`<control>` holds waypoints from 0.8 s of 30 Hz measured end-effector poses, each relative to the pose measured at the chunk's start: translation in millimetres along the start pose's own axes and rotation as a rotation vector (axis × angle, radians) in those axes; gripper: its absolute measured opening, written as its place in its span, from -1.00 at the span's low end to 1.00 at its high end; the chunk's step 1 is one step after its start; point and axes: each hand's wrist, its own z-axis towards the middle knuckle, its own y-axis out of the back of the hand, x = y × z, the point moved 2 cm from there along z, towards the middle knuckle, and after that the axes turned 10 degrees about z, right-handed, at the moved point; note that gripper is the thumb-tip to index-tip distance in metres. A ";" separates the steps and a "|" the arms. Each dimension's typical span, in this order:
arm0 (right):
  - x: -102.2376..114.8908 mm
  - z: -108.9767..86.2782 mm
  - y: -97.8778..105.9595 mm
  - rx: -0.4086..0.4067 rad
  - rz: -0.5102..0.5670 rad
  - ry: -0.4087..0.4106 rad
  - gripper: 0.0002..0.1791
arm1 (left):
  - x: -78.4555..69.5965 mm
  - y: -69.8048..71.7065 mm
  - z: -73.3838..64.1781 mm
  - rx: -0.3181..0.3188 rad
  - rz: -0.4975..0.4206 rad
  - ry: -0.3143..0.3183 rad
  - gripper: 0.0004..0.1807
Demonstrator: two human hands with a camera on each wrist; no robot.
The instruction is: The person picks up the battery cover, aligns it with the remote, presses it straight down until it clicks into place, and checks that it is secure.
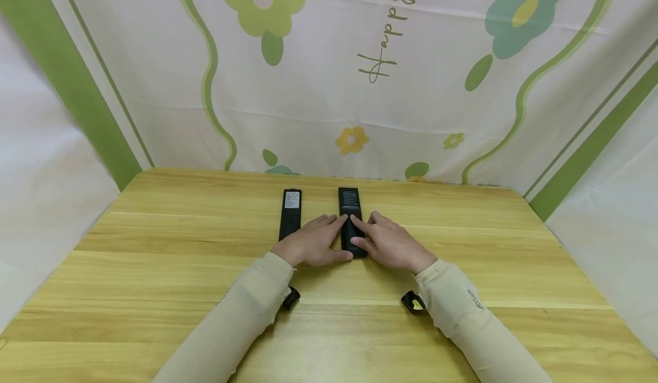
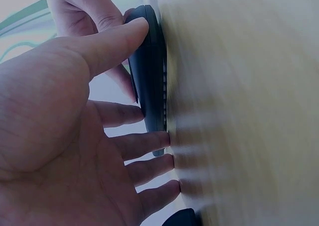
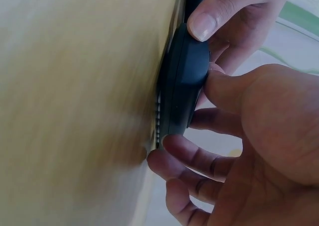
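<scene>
A black remote control (image 1: 352,232) lies back side up on the table, its row of buttons toward the wood in both wrist views. My left hand (image 1: 317,240) holds it from the left, thumb at the near end and index fingertip on the back. From the right, my right hand (image 1: 390,241) grips it with the thumb and index finger on the back and another fingertip at the side edge. A thin dark flap (image 2: 133,86) stands slightly off the back. Left of my left hand lies a second black remote control (image 1: 291,214) with a white label, its lower end hidden.
The wooden table (image 1: 154,291) ends at a hanging white cloth (image 1: 319,86) with printed flowers. Side cloths hang left and right. A small black wrist-worn piece (image 1: 291,298) shows at the left sleeve and another black piece (image 1: 413,302) at the right.
</scene>
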 end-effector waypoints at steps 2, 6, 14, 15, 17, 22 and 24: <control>0.2 0.0 0.2 0.000 0.000 -0.004 -0.38 | -0.2 0.2 -0.1 0.000 -0.001 0.001 -0.04; 0.2 0.4 0.7 -0.002 -0.004 -0.006 -0.39 | -0.3 0.2 -0.2 -0.003 -0.006 0.004 -0.05; 0.2 0.9 2.5 -0.033 -0.015 0.021 -0.43 | -0.2 0.2 0.0 -0.005 -0.009 0.006 -0.04; 0.1 1.2 2.6 -0.038 -0.014 0.024 -0.43 | -0.1 0.2 0.1 -0.005 -0.010 0.006 -0.04; -0.1 1.5 2.7 -0.050 -0.009 0.032 -0.45 | 0.1 0.0 0.2 -0.007 -0.011 0.004 -0.04; 0.0 1.6 3.9 -0.080 0.014 0.047 -0.52 | 0.3 0.0 0.4 -0.006 -0.009 -0.002 -0.04; 0.4 1.3 4.9 -0.089 0.022 0.050 -0.55 | 0.4 0.1 0.6 -0.003 -0.009 -0.004 -0.04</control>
